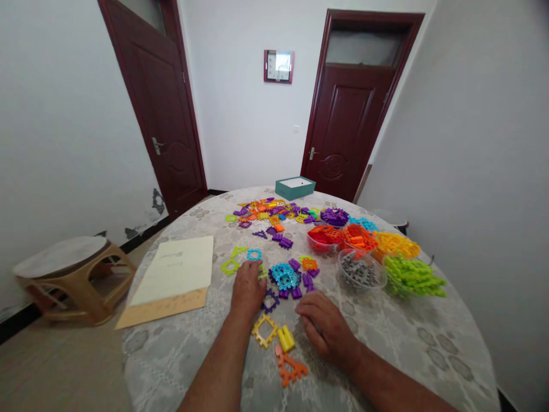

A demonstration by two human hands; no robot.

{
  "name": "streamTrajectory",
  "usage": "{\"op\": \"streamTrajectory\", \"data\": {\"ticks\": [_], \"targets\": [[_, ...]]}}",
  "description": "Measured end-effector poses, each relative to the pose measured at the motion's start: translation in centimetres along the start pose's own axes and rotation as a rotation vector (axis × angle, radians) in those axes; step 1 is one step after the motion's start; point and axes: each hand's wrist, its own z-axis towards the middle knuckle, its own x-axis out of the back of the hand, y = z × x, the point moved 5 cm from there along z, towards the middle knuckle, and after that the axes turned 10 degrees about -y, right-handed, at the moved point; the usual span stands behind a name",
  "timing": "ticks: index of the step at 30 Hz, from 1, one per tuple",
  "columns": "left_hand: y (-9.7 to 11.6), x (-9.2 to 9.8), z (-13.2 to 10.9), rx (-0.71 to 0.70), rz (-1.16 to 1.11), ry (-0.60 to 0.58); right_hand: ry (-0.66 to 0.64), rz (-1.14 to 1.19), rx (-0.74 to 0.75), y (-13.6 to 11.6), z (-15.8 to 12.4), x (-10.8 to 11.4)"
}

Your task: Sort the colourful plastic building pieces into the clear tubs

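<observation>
My left hand (249, 289) is palm down on the table, its thumb and fingers closed around a lime green plastic building piece (262, 271) that is partly hidden. Just beyond its fingertips lie a blue square frame (254, 254) and a lime green frame (230, 266). Between my hands sits a cluster of interlocking pieces, with light blue ones (285, 276) on top of dark purple ones. My right hand (328, 327) rests on the table with loosely bent fingers, thumb apart, holding nothing visible. Nearby are a yellow square frame (265, 331), a yellow ribbed piece (286, 339) and an orange triangular piece (290, 367).
Clear bowls of sorted pieces, among them grey (362, 269), lime green (414, 276) and red ones (323, 237), stand at the right. A mixed pile (274, 212) and a teal box (295, 187) lie farther back. Paper sheets (174, 269) overhang the left table edge near a stool (72, 274).
</observation>
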Motion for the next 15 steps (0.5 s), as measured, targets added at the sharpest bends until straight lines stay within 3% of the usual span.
{"op": "streamTrajectory", "data": {"ticks": [15], "targets": [[0.3, -0.1, 0.2, 0.027, -0.03, -0.034, 0.026, 0.06, -0.153, 2.7, -0.8, 0.8]]}}
